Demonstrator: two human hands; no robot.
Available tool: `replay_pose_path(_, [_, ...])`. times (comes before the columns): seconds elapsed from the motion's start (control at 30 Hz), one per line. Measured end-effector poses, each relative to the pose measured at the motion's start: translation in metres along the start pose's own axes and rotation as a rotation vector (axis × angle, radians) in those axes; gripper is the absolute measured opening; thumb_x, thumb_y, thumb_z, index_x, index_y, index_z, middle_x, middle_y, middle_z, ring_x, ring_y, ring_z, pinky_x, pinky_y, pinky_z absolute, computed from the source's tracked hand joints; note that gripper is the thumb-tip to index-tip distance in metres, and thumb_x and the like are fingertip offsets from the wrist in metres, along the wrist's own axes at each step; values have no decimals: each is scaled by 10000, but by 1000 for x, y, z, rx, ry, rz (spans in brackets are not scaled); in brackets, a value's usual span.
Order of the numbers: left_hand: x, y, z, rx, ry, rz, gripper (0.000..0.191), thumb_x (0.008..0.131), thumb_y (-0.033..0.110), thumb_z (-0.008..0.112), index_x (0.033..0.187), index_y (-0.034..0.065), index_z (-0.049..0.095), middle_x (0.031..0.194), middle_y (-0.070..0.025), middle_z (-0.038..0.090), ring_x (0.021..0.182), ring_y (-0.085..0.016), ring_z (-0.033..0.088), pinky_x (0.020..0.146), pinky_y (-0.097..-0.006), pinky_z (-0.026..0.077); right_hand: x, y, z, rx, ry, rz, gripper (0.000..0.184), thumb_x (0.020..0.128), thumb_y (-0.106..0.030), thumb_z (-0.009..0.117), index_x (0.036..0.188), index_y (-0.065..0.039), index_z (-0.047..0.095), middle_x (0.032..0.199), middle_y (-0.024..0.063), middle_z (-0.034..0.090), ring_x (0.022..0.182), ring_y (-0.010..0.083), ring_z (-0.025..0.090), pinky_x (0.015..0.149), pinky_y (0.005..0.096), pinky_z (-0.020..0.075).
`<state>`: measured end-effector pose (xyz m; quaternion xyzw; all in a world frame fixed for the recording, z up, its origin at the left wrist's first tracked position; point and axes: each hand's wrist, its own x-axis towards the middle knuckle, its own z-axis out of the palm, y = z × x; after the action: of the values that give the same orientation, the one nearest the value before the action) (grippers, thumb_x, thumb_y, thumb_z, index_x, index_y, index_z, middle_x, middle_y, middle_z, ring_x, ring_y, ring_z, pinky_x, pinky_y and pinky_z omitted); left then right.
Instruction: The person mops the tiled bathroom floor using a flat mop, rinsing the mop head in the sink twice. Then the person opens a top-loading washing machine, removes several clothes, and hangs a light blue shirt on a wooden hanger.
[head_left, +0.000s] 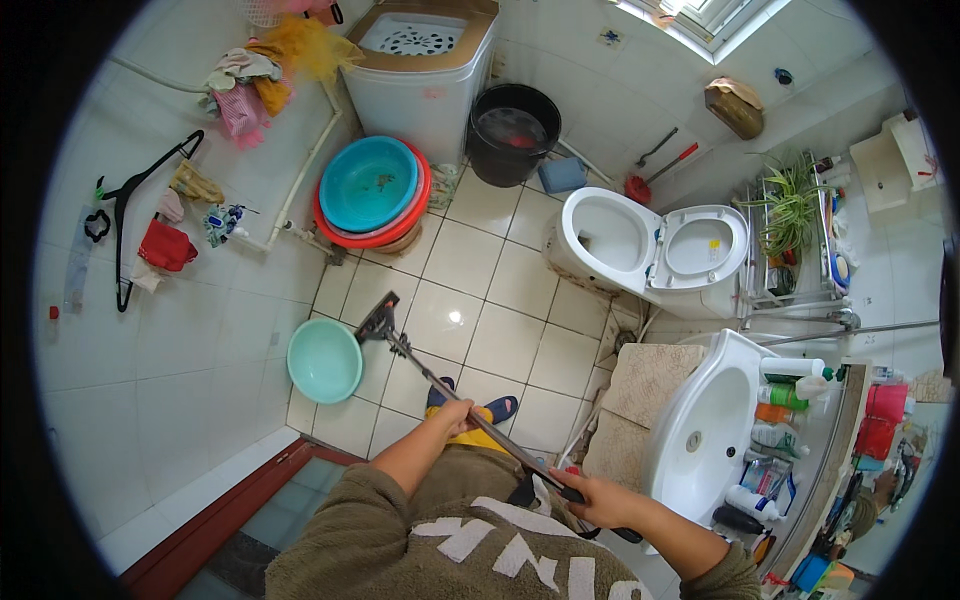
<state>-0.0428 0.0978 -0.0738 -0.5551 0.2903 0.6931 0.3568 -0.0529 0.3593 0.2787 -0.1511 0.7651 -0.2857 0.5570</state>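
A long-handled floor mop (484, 427) with a flat dark head runs diagonally across the view. My left hand (457, 417) is closed round the middle of its pole, above my feet. Farther up the pole, near its black grip, my right hand (596, 499) holds it. The mop head (377, 318) rests on the tiled floor at the right side of a mint-green plastic basin (325, 360). Dark slippers (501, 408) are on my feet, just beyond my left hand.
Stacked basins (369, 184) stand by a washing machine (420, 82). Nearby are a black bucket (513, 135) and a blue container (562, 175). On the right are an open toilet (611, 232) and a washbasin (705, 435). A red-brown door sill (225, 517) lies at lower left.
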Motion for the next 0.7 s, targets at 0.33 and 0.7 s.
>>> replay_pose_path(0.33, [0, 51, -58, -12, 73, 204, 205, 939, 215, 513, 865, 31, 568, 753, -115, 617, 689, -255, 630, 650, -411, 560, 77, -26, 10, -79, -14, -48, 691, 847, -149, 571, 1476, -167, 284, 871, 260, 627, 801, 413, 624, 735, 452, 494])
replay_pose_path(0.7, [44, 72, -29, 272, 89, 49, 182, 875, 115, 494, 962, -43, 518, 812, -199, 622, 727, -343, 673, 620, -449, 593, 147, -16, 12, -176, -13, 139, 746, 818, -121, 543, 1482, -309, 257, 1006, 243, 649, 905, 410, 635, 771, 467, 499])
